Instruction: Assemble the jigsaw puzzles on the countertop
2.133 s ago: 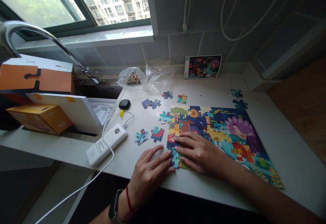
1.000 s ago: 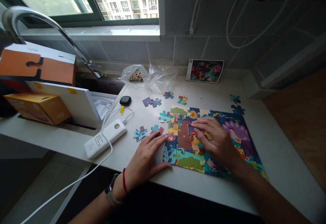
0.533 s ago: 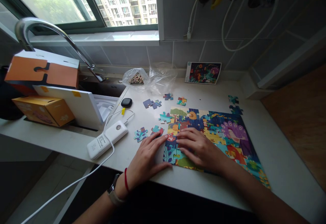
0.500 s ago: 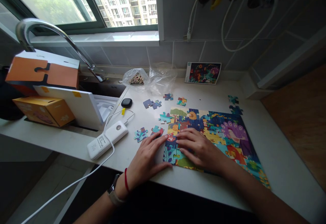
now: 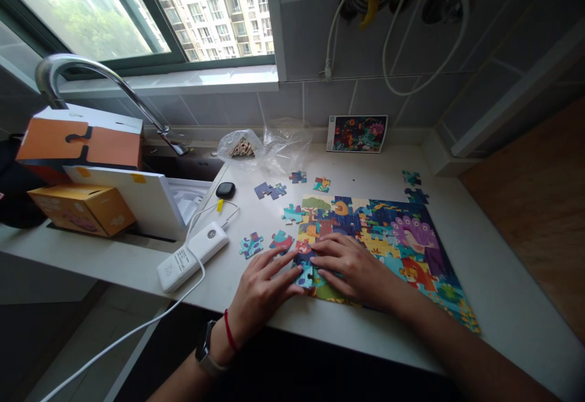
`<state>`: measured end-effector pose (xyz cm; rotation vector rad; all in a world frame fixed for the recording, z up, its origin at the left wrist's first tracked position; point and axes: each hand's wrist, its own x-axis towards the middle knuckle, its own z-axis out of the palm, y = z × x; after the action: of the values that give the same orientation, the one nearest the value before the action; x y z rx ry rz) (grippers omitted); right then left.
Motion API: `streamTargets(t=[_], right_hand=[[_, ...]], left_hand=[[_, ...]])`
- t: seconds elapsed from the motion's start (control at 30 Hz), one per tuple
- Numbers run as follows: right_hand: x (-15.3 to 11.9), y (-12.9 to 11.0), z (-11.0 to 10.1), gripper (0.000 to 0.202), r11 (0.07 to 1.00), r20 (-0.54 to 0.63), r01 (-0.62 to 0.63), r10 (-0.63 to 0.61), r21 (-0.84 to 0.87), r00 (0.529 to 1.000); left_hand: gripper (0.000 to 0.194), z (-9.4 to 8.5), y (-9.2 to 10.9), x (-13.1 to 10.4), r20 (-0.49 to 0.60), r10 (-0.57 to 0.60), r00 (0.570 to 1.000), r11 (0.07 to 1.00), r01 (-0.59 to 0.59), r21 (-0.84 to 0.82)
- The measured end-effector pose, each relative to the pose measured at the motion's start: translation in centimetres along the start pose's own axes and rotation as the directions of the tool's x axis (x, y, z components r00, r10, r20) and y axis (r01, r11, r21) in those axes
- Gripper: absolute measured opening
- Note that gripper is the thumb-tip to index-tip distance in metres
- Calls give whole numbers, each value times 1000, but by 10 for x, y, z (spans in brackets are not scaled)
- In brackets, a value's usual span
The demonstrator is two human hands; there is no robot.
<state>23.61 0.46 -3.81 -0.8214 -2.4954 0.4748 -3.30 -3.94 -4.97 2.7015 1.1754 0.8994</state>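
A colourful jigsaw puzzle (image 5: 414,237) lies flat on the counter, its pieces joined into a large animal scene. My left hand (image 5: 265,280) is at its left edge, fingers stretched out, the fingertips touching a blue leaf-patterned corner piece (image 5: 305,276). On the puzzle's left part rests my right hand (image 5: 350,265), palm down with fingers extended, covering some pieces. Just beyond my left fingers lies a loose teal-and-red piece (image 5: 281,240), and beside it a leaf-patterned piece (image 5: 251,245). Another teal piece (image 5: 292,214) sits by the upper left edge.
More loose pieces (image 5: 322,184) lie behind the puzzle, others (image 5: 415,196) at its far right corner. A picture card (image 5: 357,134) leans on the wall near a plastic bag (image 5: 286,146). Left are a white power bank (image 5: 192,256) with cable, a black case (image 5: 225,190) and boxes (image 5: 82,207).
My left fingertips have shifted toward me along the puzzle's left edge onto the corner piece. My right hand stays nearly in place. The whole view has tilted slightly.
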Motion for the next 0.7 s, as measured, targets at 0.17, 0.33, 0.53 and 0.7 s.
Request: streamTargets(t=[0.17, 0.33, 0.53, 0.7], right_hand=[[1, -1, -2, 22, 1000, -23, 7, -7, -7, 1000], [0, 0, 1, 22, 1000, -21, 2, -2, -20, 1000], [-1, 0, 3, 22, 1000, -20, 4, -5, -25, 1000], [0, -1, 1, 22, 1000, -6, -7, 7, -9, 1000]], left_hand=[[21, -7, 2, 11, -27, 110, 994, 994, -110, -23], [18, -14, -1, 13, 4, 231, 973, 971, -230, -72], [18, -20, -2, 19, 78, 302, 950, 952, -295, -86], [27, -27, -7, 25, 91, 404, 910, 913, -395, -98]])
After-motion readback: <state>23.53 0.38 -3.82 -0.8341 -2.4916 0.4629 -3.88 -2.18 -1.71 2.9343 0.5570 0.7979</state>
